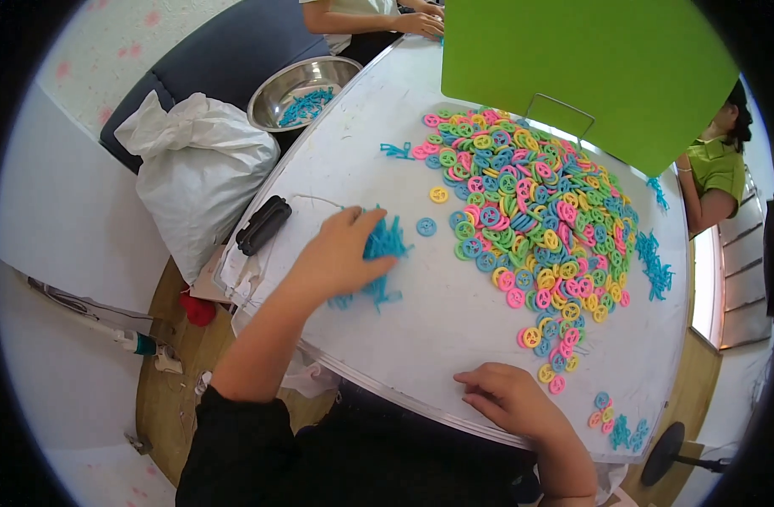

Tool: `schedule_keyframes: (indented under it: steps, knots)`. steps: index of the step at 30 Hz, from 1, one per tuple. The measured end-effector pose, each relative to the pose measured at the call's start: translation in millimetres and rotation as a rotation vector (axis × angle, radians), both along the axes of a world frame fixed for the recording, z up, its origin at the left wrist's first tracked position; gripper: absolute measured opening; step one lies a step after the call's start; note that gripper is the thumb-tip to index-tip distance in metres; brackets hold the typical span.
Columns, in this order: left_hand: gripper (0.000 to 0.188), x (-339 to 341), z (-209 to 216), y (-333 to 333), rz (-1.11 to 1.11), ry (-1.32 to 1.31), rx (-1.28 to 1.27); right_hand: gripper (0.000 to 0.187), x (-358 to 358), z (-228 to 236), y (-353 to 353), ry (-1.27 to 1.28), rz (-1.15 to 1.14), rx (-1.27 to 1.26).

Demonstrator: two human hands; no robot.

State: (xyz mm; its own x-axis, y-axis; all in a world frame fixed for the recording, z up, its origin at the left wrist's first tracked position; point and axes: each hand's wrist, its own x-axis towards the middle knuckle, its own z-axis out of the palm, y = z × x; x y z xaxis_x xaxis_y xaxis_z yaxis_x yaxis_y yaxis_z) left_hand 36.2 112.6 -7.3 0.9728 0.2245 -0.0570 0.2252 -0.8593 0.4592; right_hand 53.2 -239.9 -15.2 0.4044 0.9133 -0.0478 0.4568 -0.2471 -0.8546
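A loose heap of small bright-blue plastic pieces (385, 240) lies on the left part of the white table (404, 338). Over its left side is my left hand (336, 253), thumb and fingers spread around some of the pieces; those below the hand look blurred. One blue wheel-shaped ring (426, 226) lies just right of this heap. At the table's near edge rests my right hand (509, 399), open, its fingers loosely bent and nothing visible in them. Beyond it spreads a big pile of pink, yellow, green and blue wheel-shaped rings (530, 203).
A green board (581, 76) stands behind the pile with a wire stand (560, 110). A black case (263, 226) lies at the left edge. Left are a steel bowl (273, 89) and a white sack (201, 169). Two other people sit at the table's far and right sides.
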Motion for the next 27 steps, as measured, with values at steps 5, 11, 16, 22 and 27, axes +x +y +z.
schedule_keyframes:
  steps: [5, 11, 16, 22, 27]
  knots:
    - [0.074, -11, 41, -37, -0.015, -0.030, 0.135, 0.029, 0, -4, -1, -0.011, -0.029, -0.011]
    - [0.058, 112, 9, 30, -0.070, -0.186, 0.260, 0.029, -1, -1, 3, -0.010, -0.033, -0.013]
    - [0.055, 146, -33, 74, -0.190, 0.043, 0.240, 0.030, 0, -5, 1, 0.025, -0.059, -0.007]
    - [0.066, 53, 9, 32, -0.171, 0.211, 0.060, 0.029, 2, -6, -5, 0.032, -0.076, 0.003]
    - [0.070, -10, 19, -4, -0.231, 0.134, 0.029, 0.027, 1, -4, 0, 0.004, -0.076, 0.014]
